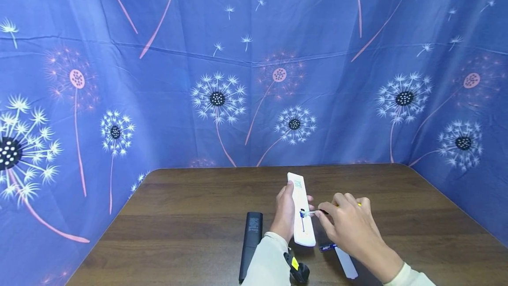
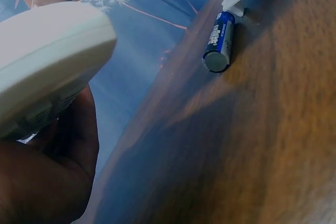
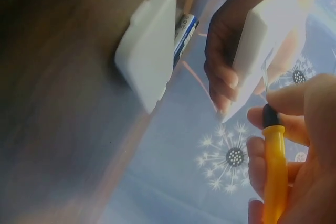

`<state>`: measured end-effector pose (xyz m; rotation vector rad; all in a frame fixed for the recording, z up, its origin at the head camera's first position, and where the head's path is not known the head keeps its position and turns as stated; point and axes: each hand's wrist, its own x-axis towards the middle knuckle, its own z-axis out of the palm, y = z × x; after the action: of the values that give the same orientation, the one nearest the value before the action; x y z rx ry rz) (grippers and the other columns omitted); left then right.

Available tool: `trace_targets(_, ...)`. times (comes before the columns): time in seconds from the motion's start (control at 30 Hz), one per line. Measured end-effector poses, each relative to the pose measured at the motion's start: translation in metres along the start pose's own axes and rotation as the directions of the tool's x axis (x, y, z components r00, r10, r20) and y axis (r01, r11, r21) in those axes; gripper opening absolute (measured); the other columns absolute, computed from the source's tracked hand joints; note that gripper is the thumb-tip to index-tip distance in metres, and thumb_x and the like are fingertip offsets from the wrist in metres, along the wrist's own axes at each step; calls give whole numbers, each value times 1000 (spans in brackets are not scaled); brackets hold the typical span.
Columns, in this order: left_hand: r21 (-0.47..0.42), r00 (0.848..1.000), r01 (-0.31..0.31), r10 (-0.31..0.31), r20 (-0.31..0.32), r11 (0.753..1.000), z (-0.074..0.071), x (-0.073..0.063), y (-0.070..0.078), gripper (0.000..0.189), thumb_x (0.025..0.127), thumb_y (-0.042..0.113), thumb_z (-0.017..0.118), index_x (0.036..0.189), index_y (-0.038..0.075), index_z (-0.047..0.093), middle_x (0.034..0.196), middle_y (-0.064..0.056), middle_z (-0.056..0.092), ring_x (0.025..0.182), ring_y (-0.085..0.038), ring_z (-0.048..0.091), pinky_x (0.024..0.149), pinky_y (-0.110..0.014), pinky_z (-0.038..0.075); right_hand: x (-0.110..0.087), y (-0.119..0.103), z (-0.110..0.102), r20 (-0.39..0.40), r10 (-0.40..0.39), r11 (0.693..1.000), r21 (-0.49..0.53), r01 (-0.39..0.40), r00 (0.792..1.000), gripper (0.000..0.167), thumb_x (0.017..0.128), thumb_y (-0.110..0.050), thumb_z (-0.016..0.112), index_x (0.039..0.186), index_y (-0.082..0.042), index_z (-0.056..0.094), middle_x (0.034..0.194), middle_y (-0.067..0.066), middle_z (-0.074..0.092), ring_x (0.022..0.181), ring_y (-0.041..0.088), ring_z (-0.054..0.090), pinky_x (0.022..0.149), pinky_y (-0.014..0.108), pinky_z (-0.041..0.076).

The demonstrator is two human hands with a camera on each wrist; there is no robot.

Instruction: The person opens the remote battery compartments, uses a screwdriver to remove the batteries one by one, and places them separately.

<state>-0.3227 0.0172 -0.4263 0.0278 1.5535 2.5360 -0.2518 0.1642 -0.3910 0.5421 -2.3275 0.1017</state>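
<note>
My left hand (image 1: 284, 212) holds a white remote control (image 1: 300, 197) above the table, its back facing up. A narrow slot near its lower end shows something blue inside. My right hand (image 1: 353, 224) grips a screwdriver (image 3: 275, 166) with a yellow handle and black collar. The thin metal shaft reaches the slot in the remote; the exact tip contact is too small to make out. Below the hands, a blue battery (image 2: 219, 43) lies on the table beside a white battery cover (image 1: 346, 263). In the right wrist view, the cover (image 3: 149, 45) partly hides the battery.
A black remote control (image 1: 251, 237) lies on the brown wooden table (image 1: 178, 233), left of my left forearm. Close to that sleeve is a black object with a yellow patch (image 1: 295, 264). Behind the table hangs a blue cloth (image 1: 254, 100) with dandelion prints.
</note>
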Motion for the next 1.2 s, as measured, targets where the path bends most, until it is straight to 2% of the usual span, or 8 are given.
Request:
trace_targets(0.3, 3, 1000, 2, -2, 16, 1000, 0, -1, 0, 51, 107, 47, 35, 136, 7, 46, 95, -18, 68, 72, -25, 67, 62, -34, 55, 1, 5, -1, -15, -19, 1000, 21, 19, 1000, 9, 81, -30, 78, 84, -21, 78, 70, -12, 41, 66, 11, 41, 65, 46, 30)
trace_targets(0.6, -1, 1000, -15, 15, 17, 1000, 1, 0, -3, 49, 107, 45, 35, 133, 6, 49, 92, -18, 69, 67, -23, 66, 61, -35, 55, 0, 13, -3, -20, -50, 999, 19, 50, 999, 9, 80, -29, 77, 84, -22, 77, 71, -12, 42, 68, 13, 45, 67, 49, 31)
trace_targets(0.83, -1, 1000, -13, 13, 20, 1000, 1, -1, -2, 50, 107, 46, 35, 134, 6, 48, 94, -19, 69, 69, -23, 67, 63, -36, 55, -1, 13, -5, 5, -24, 1000, -3, 24, 1000, 11, 83, -32, 75, 85, -22, 77, 71, -11, 43, 69, 13, 46, 66, 48, 32)
trace_targets(1.07, 12, 1000, -10, 10, 9, 1000, 0, -2, -3, 50, 107, 46, 34, 136, 6, 46, 94, -18, 69, 70, -23, 68, 63, -36, 55, -5, 10, -8, 71, 33, 999, -3, -33, 997, 12, 84, -33, 76, 86, -22, 77, 72, -11, 47, 71, 14, 49, 67, 47, 31)
trace_targets(1.2, 21, 1000, -9, 9, 10, 1000, -1, -1, -3, 53, 107, 49, 35, 138, 7, 45, 96, -18, 70, 71, -22, 68, 64, -35, 55, -6, 10, -9, 70, 51, 999, -2, -51, 996, 11, 84, -32, 75, 86, -21, 77, 73, -11, 49, 72, 15, 50, 68, 48, 31)
